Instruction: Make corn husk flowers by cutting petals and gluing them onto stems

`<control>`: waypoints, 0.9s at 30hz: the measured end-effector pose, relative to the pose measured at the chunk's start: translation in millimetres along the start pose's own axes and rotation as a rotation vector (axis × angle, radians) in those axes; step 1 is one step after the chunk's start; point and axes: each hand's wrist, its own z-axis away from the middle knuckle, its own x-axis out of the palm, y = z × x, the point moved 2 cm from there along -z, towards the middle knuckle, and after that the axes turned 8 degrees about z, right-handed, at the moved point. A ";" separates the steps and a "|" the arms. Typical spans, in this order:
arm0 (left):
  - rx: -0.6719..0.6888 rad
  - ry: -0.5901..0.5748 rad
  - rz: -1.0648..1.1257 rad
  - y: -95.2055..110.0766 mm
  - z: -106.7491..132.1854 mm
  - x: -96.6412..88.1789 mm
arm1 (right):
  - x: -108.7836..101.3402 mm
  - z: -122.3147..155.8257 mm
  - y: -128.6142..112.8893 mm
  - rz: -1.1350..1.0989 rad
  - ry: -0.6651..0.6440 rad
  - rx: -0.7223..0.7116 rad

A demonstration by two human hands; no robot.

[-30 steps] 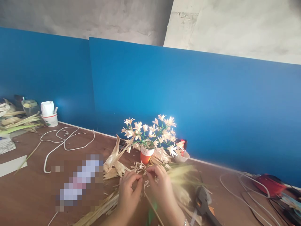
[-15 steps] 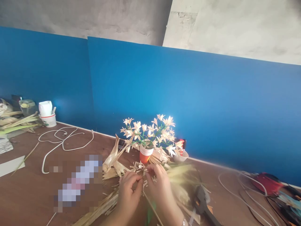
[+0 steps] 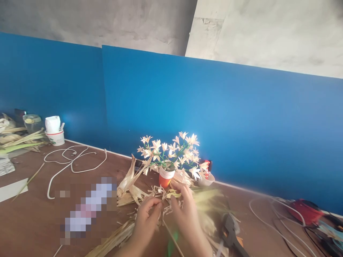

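My left hand (image 3: 148,217) is closed, thumb and forefinger pinched at their tips; what lies between them is too small to make out. Close to those fingertips a thin straw-coloured stick (image 3: 173,236) slants down toward the front. My right hand (image 3: 186,214) is open just to the right, its thumb apart from the fingers, over small husk scraps (image 3: 168,207). Beyond both hands stands an orange and white paper cup (image 3: 165,178) filled with pale husk flowers (image 3: 171,154) on green stems. Dry corn husks (image 3: 129,180) lie left of the cup.
A dark glue gun (image 3: 230,232) lies right of my right hand, near blurred green husks (image 3: 207,195). White cables (image 3: 71,162) coil on the brown table (image 3: 88,180) at left. A white tub (image 3: 55,138) and red item (image 3: 305,211) stand farther out. A blue panel (image 3: 222,117) borders the back.
My right hand has drawn slightly away from my left, and its thumb and fingers have spread. The left hand stays pinched in nearly the same place.
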 end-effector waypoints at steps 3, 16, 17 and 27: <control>0.029 -0.015 0.044 7.7 -0.5 -0.4 | -1.4 -2.6 4.3 -0.269 -0.136 0.223; -0.176 -0.177 0.303 8.4 5.6 0.4 | 1.6 -0.6 8.5 -0.715 -0.303 0.363; -0.164 -0.173 0.294 7.9 5.7 0.4 | 1.4 -1.0 7.6 -0.696 -0.288 0.357; 0.000 -0.014 0.006 7.9 4.6 -1.0 | -2.9 -5.0 0.0 -0.547 -0.203 0.337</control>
